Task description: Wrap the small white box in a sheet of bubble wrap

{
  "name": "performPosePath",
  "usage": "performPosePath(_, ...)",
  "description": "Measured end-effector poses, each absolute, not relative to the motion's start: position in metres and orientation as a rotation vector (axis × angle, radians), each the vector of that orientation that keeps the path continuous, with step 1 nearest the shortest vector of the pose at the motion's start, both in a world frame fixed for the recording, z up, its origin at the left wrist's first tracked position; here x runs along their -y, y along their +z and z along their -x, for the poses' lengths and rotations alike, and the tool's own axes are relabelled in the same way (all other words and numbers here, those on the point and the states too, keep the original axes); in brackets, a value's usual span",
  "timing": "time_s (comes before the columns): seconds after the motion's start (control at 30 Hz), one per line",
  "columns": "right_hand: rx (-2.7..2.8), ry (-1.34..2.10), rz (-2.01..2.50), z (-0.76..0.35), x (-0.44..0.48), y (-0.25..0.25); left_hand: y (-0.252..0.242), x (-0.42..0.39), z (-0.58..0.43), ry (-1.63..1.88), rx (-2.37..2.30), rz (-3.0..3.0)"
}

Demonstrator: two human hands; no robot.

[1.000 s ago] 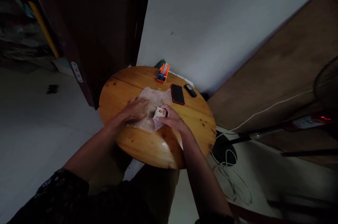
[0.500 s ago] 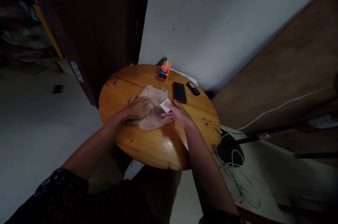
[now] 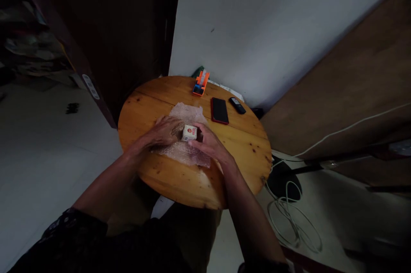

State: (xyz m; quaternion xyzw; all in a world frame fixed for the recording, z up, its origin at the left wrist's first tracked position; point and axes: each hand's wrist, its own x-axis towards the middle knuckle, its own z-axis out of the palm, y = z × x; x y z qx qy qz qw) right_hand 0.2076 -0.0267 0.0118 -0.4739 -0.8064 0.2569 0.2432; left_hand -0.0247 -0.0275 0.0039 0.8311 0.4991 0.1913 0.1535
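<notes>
The small printed carton (image 3: 190, 133), cream with a red mark on its upper face, is just below the middle of the frame, over a sheet of bubble wrap (image 3: 187, 111). The right hand (image 3: 210, 142) has it by the right side, forefinger and thumb pinching at its corners. The left hand (image 3: 165, 131) lies over the left part of the sheet, its fingers reaching towards the carton; dim light and the wrap hide whether they pinch the plastic or merely rest, so I cannot tell.

The step in hand looks like placing the carton squarely on the wrap. The next move seems to call for a steady right-hand hold and a sure left-hand grip on the sheet's edge.

Half a second ago the carton was tilted in the right hand, farther to the right in the frame, with a different face showing; now the red-marked face is up and the carton sits closer to the left hand.

On the round wooden bench (image 3: 242, 153), above and right of the sheet, lie a red-edged smartphone (image 3: 219, 110), a black handset (image 3: 237, 105) and an orange tape dispenser (image 3: 201, 83).
</notes>
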Motion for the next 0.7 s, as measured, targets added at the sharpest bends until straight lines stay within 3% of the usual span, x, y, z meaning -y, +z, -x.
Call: performPosePath(0.7, 2.253, 0.599, 1.283, -0.204, 0.031, 0.010, 0.013, 0.025, 0.028, 0.623, -1.462, -2.299)
